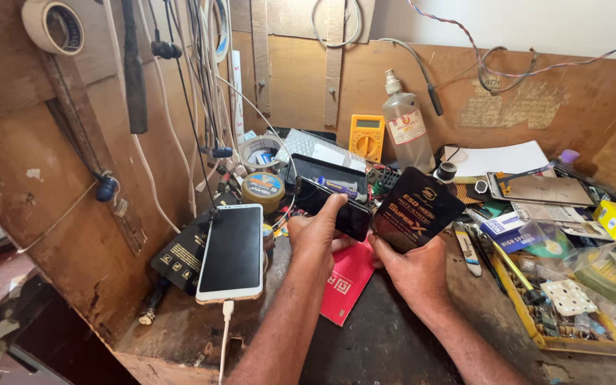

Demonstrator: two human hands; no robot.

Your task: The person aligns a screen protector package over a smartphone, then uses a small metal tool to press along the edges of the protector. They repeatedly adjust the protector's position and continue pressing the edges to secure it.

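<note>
Both forearms rise from the lower edge toward the middle of the bench (pixel 393 335). The left hand (pixel 315 232) is raised, its grip clamped on a dark phone (pixel 333 207), thumb stretched across the top face and fingers curled beneath. At its 3 o'clock, touching the phone's end, the right hand (pixel 415 267) has its grip closed on a black pouch (pixel 415 210) held upright from below. A red card (pixel 347 281) lies under both hands. At 9 o'clock a white phone (pixel 231 251) leans, cable plugged in.
</note>
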